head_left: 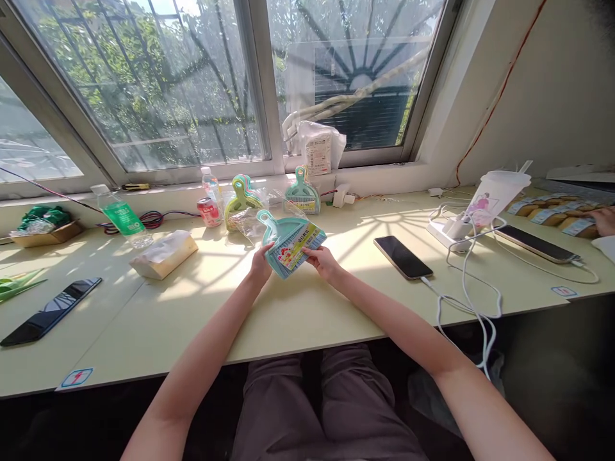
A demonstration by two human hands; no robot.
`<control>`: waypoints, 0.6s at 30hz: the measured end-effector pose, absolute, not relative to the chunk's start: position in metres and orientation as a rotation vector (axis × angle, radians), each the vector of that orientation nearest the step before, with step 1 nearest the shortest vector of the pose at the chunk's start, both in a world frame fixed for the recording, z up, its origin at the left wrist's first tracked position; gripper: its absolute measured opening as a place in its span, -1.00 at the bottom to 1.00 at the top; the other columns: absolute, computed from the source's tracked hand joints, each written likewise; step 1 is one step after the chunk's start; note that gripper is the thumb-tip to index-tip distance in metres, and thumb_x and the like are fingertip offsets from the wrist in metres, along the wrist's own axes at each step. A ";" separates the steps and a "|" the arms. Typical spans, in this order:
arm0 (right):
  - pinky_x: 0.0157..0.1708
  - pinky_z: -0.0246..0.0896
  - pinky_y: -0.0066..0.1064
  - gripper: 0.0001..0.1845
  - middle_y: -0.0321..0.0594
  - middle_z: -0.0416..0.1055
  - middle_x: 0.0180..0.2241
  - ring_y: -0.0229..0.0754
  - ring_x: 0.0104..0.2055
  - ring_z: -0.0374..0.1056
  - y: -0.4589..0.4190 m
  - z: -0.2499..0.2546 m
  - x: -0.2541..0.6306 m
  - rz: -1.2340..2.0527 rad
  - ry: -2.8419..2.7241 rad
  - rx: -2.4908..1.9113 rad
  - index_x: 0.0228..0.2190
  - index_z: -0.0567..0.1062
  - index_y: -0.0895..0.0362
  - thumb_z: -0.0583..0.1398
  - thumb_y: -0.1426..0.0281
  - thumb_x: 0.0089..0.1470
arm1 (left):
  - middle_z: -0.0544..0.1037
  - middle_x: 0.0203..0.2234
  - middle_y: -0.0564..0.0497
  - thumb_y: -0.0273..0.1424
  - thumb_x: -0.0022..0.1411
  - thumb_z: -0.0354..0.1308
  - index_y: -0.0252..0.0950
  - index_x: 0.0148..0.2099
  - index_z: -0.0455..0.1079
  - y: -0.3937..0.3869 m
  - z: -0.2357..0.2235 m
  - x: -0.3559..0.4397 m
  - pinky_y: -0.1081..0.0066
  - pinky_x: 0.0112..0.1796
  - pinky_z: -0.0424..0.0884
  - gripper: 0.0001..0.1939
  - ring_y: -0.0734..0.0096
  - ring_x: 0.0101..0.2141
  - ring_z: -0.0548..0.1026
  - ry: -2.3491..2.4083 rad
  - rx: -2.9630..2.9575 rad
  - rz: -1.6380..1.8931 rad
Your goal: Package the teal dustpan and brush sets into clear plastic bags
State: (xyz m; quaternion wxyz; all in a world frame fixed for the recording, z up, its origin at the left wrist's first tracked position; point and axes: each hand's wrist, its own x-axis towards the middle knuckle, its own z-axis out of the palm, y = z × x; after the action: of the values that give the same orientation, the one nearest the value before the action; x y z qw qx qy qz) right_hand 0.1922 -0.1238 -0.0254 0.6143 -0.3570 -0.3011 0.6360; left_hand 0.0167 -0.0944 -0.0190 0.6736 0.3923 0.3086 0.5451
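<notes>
A small mint-green dustpan (283, 232) with a brush set into it is held tilted above the table, between both hands. A yellow printed label (300, 246) runs across the brush bristles. My left hand (262, 264) grips the dustpan's left edge, fingers closed round it. Closed on the lower right side, by the label's end, is my right hand (323, 261). Just behind stands a stack of dustpans (239, 200), yellow-green in front, partly in clear plastic wrap. Another mint dustpan set (302, 192) with a label leans near the window sill.
A phone (403, 257) on a white cable lies right of my hands, near a power strip (449, 232) and plastic cup (500, 195). Leftward are a tissue pack (164, 254), green bottle (121, 216), red can (209, 212) and dark phone (52, 310). Another person's hand (604, 221) shows far right.
</notes>
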 end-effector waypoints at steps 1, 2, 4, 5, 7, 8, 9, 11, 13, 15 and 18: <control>-0.01 0.50 -0.20 -0.85 -0.17 0.62 -0.36 -0.10 -0.20 0.56 -0.124 -0.026 0.192 1.460 -0.696 -0.821 -0.42 0.55 0.21 0.33 0.64 -0.09 | 0.64 -0.25 -0.15 -0.30 0.10 0.20 -0.39 0.02 0.42 -0.094 -0.020 0.016 0.01 0.05 0.40 -0.56 -0.02 -0.08 0.56 0.699 0.867 1.191; -0.03 0.51 -0.19 -0.85 -0.17 0.62 -0.36 -0.09 -0.21 0.56 -0.123 -0.026 0.192 1.448 -0.698 -0.814 -0.42 0.56 0.21 0.33 0.64 -0.08 | 0.64 -0.25 -0.16 -0.28 0.12 0.18 -0.40 -0.01 0.44 -0.093 -0.021 0.016 0.02 0.05 0.40 -0.59 -0.03 -0.08 0.56 0.701 0.863 1.159; -0.05 0.53 -0.19 -0.86 -0.17 0.62 -0.36 -0.09 -0.21 0.56 -0.123 -0.026 0.194 1.415 -0.688 -0.802 -0.42 0.56 0.22 0.32 0.65 -0.08 | 0.64 -0.24 -0.16 -0.25 0.17 0.16 -0.39 -0.04 0.46 -0.093 -0.023 0.018 0.05 0.04 0.42 -0.62 0.00 -0.07 0.56 0.731 0.867 1.118; -0.06 0.54 -0.20 -0.86 -0.17 0.62 -0.36 -0.08 -0.21 0.56 -0.122 -0.026 0.195 1.397 -0.670 -0.802 -0.42 0.56 0.21 0.32 0.65 -0.07 | 0.64 -0.23 -0.14 -0.25 0.18 0.17 -0.38 -0.05 0.47 -0.093 -0.025 0.020 0.08 0.04 0.43 -0.63 0.02 -0.07 0.57 0.763 0.870 1.105; -0.07 0.55 -0.23 -0.85 -0.18 0.61 -0.37 -0.08 -0.19 0.56 -0.121 -0.027 0.197 1.363 -0.619 -0.811 -0.42 0.55 0.20 0.32 0.65 -0.07 | 0.64 -0.19 -0.11 -0.23 0.19 0.19 -0.34 -0.03 0.47 -0.094 -0.028 0.025 0.13 0.02 0.45 -0.64 0.06 -0.07 0.57 0.819 0.881 1.069; -0.08 0.55 -0.25 -0.84 -0.19 0.61 -0.38 -0.09 -0.18 0.56 -0.121 -0.027 0.198 1.351 -0.595 -0.820 -0.43 0.55 0.19 0.31 0.66 -0.08 | 0.64 -0.17 -0.10 -0.22 0.20 0.21 -0.31 -0.02 0.47 -0.094 -0.030 0.028 0.15 0.01 0.46 -0.63 0.07 -0.06 0.57 0.829 0.891 1.044; -0.09 0.56 -0.26 -0.83 -0.21 0.61 -0.39 -0.09 -0.18 0.56 -0.120 -0.027 0.198 1.342 -0.575 -0.831 -0.43 0.54 0.19 0.31 0.66 -0.08 | 0.64 -0.15 -0.10 -0.20 0.20 0.22 -0.30 -0.01 0.47 -0.094 -0.031 0.030 0.16 0.00 0.47 -0.62 0.07 -0.05 0.57 0.825 0.903 1.015; -0.10 0.56 -0.28 -0.83 -0.21 0.61 -0.40 -0.09 -0.19 0.57 -0.119 -0.029 0.199 1.333 -0.558 -0.841 -0.43 0.54 0.18 0.30 0.67 -0.07 | 0.63 -0.12 -0.11 -0.16 0.20 0.23 -0.28 0.01 0.47 -0.094 -0.034 0.032 0.16 -0.01 0.48 -0.59 0.05 -0.03 0.56 0.797 0.929 0.975; -0.11 0.56 -0.28 -0.84 -0.21 0.61 -0.40 -0.10 -0.21 0.57 -0.119 -0.030 0.198 1.334 -0.562 -0.830 -0.43 0.55 0.20 0.28 0.67 -0.06 | 0.61 -0.07 -0.12 -0.15 0.21 0.23 -0.28 0.03 0.46 -0.094 -0.034 0.032 0.18 0.00 0.48 -0.58 0.05 0.01 0.54 0.788 0.953 0.981; -0.12 0.56 -0.30 -0.84 -0.19 0.61 -0.38 -0.12 -0.23 0.56 -0.120 -0.030 0.198 1.331 -0.565 -0.812 -0.42 0.56 0.20 0.28 0.67 -0.06 | 0.57 0.02 -0.13 -0.15 0.23 0.21 -0.27 0.06 0.45 -0.096 -0.033 0.030 0.17 0.00 0.48 -0.57 0.05 0.06 0.50 0.786 0.990 0.996; -0.12 0.54 -0.35 -0.83 -0.21 0.61 -0.35 -0.15 -0.22 0.55 -0.120 -0.029 0.198 1.307 -0.562 -0.791 -0.43 0.56 0.19 0.29 0.66 -0.08 | 0.49 0.13 -0.15 -0.10 0.24 0.19 -0.23 0.13 0.40 -0.103 -0.028 0.029 0.13 0.00 0.48 -0.51 0.02 0.14 0.43 0.744 1.076 0.944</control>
State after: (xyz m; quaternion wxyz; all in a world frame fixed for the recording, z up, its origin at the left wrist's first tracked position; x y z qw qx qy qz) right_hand 0.1978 -0.1202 -0.0288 0.6867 -0.3532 -0.2511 0.5837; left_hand 0.0291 -0.1035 -0.0280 0.6918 0.4816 0.3331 0.4225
